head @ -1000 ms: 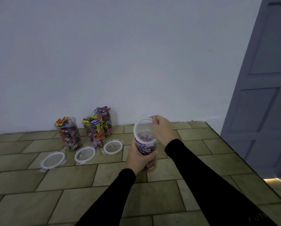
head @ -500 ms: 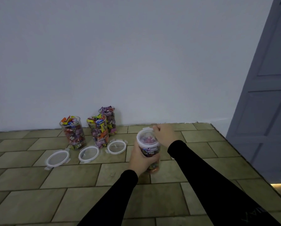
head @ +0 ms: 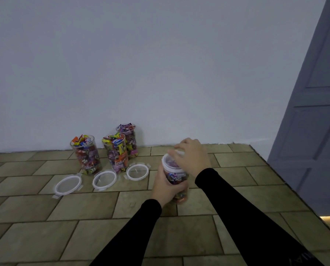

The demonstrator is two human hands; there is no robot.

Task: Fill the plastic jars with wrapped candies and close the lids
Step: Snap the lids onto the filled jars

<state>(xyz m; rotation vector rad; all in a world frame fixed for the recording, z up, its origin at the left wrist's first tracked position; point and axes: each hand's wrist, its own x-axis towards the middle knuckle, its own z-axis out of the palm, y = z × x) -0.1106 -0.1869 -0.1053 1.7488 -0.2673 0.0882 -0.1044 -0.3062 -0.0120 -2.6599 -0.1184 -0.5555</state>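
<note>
Head view, jar in hand: the left hand (head: pixel 167 186) grips a candy-filled jar (head: pixel 176 181) at 5 o'clock of the floor (head: pixel 83 217).
Lid: a second ago tilted up; now the lid (head: pixel 169 162) lies flat on the rim.
Right hand: the right hand (head: pixel 192 157) presses on it, fingers spread.
Meaning: likely seated; clips not yet visibly latched.
Remaining: three open jars (head: pixel 86 154) at 10 o'clock, three loose lids (head: pixel 104 179) beside.

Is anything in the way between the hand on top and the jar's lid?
Nothing visible. The right hand already rests on the lid, which sits on the jar that the left hand grips. The three loose lids and open jars lie off to the left, apart from it.
</note>
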